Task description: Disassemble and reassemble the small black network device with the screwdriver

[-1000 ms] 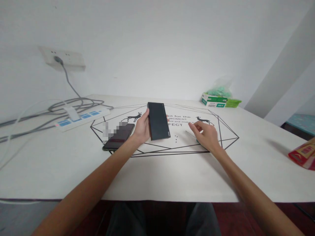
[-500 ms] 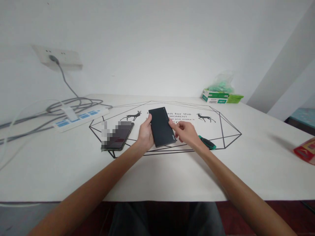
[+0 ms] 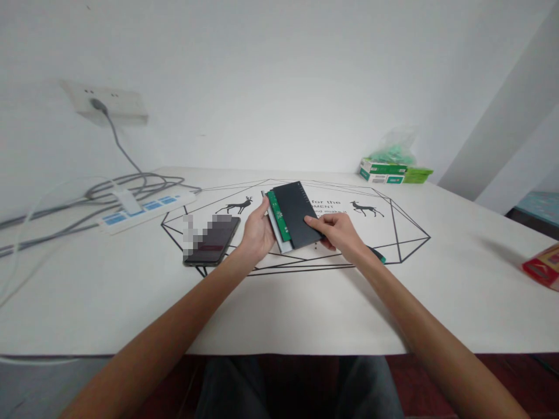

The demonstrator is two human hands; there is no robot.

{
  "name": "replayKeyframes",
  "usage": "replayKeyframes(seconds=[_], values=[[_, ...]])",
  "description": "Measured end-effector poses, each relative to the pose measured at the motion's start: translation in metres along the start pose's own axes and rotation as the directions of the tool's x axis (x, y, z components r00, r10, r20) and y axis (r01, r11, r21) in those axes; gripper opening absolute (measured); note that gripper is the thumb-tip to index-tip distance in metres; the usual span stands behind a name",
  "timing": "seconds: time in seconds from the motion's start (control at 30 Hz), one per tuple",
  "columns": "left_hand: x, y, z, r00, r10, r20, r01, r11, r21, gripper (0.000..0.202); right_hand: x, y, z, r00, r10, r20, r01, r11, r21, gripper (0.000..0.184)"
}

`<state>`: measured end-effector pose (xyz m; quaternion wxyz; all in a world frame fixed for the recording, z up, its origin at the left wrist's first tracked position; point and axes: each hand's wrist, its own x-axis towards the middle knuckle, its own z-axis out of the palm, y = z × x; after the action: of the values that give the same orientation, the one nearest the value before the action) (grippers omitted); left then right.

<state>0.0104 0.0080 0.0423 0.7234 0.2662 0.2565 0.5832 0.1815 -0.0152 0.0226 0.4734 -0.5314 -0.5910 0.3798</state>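
Note:
In the head view my left hand [image 3: 257, 234] grips the left side of a flat electronic device above the table, its thumb on the edge of the pale casing base [image 3: 285, 248]. Along that side a strip of green circuit board [image 3: 279, 217] lies exposed. My right hand [image 3: 340, 234] pinches the right edge of the black cover [image 3: 296, 210], thumb on top and fingers curled under. The cover sits shifted to the right over the board and hides the rest of it. Behind my right forearm shows part of a black and green handle [image 3: 377, 254].
Left of my hands lies a smartphone [image 3: 213, 241], partly pixelated. A white power strip [image 3: 151, 208] with grey cables [image 3: 131, 185] is farther left. Green and white boxes [image 3: 383, 169] with a plastic bag stand at the back right. A red package [image 3: 541, 266] sits at the right edge.
The black cover has moved right and up off the casing base, baring the green circuit board. My right hand has moved slightly right and now pinches the cover.

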Motion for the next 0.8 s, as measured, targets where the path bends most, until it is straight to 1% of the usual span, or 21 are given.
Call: replayKeyframes(seconds=[0.07,0.13,0.17,0.2,0.23,0.27,0.3,0.33,0.37,0.4,0.47,0.5,0.53,0.57,0.6,0.63,0.7,0.73,0.8], values=[[0.004,0.008,-0.005,1.0,0.011,-0.025,-0.01,0.999,0.032,0.043,0.002,-0.001,-0.013,0.999,0.016,-0.046,-0.013,0.998,0.059,0.053],[0.009,0.017,-0.014,0.999,-0.037,-0.006,0.038,0.993,0.116,0.044,0.008,0.001,-0.027,0.992,0.026,-0.126,-0.016,0.997,0.079,0.051],[0.012,0.021,-0.02,0.997,-0.076,0.005,0.074,0.979,0.189,0.042,0.013,0.002,-0.033,0.987,0.039,-0.157,-0.026,0.996,0.082,0.05],[0.015,0.024,-0.025,0.993,-0.112,0.039,0.097,0.956,0.278,0.039,0.019,0.004,-0.038,0.977,0.061,-0.203,-0.046,0.996,0.075,0.049],[0.017,0.027,-0.03,0.987,-0.138,0.082,0.096,0.916,0.39,0.036,0.026,0.006,-0.041,0.968,0.088,-0.235,-0.081,0.996,0.043,0.048],[0.019,0.028,-0.035,0.983,-0.147,0.107,0.071,0.852,0.519,0.034,0.034,0.008,-0.043,0.965,0.111,-0.237,-0.121,0.992,-0.027,0.048],[0.019,0.029,-0.038,0.978,-0.162,0.132,0.038,0.758,0.651,0.033,0.042,0.009,-0.042,0.969,0.136,-0.207,-0.163,0.98,-0.118,0.047],[0.019,0.028,-0.041,0.962,-0.203,0.181,-0.005,0.653,0.757,0.033,0.05,0.01,-0.038,0.972,0.151,-0.182,-0.18,0.971,-0.157,0.046],[0.018,0.027,-0.042,0.936,-0.252,0.247,-0.068,0.557,0.827,0.033,0.057,0.01,-0.033,0.973,0.16,-0.164,-0.19,0.964,-0.184,0.046],[0.016,0.026,-0.042,0.9,-0.297,0.318,-0.147,0.482,0.864,0.03,0.064,0.011,-0.026,0.973,0.172,-0.153,-0.203,0.954,-0.219,0.045],[0.013,0.023,-0.041,0.812,-0.367,0.454,-0.304,0.399,0.865,0.022,0.076,0.011,-0.009,0.975,0.186,-0.123,-0.215,0.929,-0.3,0.044],[0.012,0.022,-0.04,0.775,-0.392,0.496,-0.362,0.367,0.857,0.019,0.08,0.011,0.0,0.976,0.187,-0.108,-0.214,0.914,-0.346,0.044],[0.011,0.021,-0.039,0.747,-0.421,0.516,-0.404,0.33,0.853,0.018,0.083,0.012,0.009,0.978,0.176,-0.108,-0.205,0.896,-0.394,0.044],[0.011,0.019,-0.038,0.73,-0.444,0.52,-0.434,0.286,0.854,0.019,0.085,0.013,0.016,0.981,0.157,-0.114,-0.192,0.874,-0.446,0.044],[0.011,0.018,-0.038,0.723,-0.458,0.517,-0.459,0.239,0.855,0.02,0.086,0.014,0.022,0.984,0.133,-0.123,-0.177,0.847,-0.501,0.045],[0.012,0.017,-0.038,0.726,-0.457,0.514,-0.482,0.194,0.854,0.022,0.087,0.014,0.026,0.986,0.105,-0.131,-0.161,0.815,-0.556,0.044],[0.013,0.015,-0.039,0.741,-0.419,0.524,-0.527,0.12,0.841,0.023,0.084,0.015,0.031,0.99,0.049,-0.129,-0.122,0.749,-0.651,0.044],[0.014,0.015,-0.04,0.746,-0.395,0.536,-0.547,0.095,0.832,0.023,0.081,0.015,0.03,0.992,0.027,-0.12,-0.103,0.718,-0.688,0.044],[0.014,0.013,-0.041,0.741,-0.346,0.575,-0.588,0.078,0.805,0.022,0.073,0.012,0.024,0.995,-0.006,-0.099,-0.07,0.669,-0.74,0.046]])
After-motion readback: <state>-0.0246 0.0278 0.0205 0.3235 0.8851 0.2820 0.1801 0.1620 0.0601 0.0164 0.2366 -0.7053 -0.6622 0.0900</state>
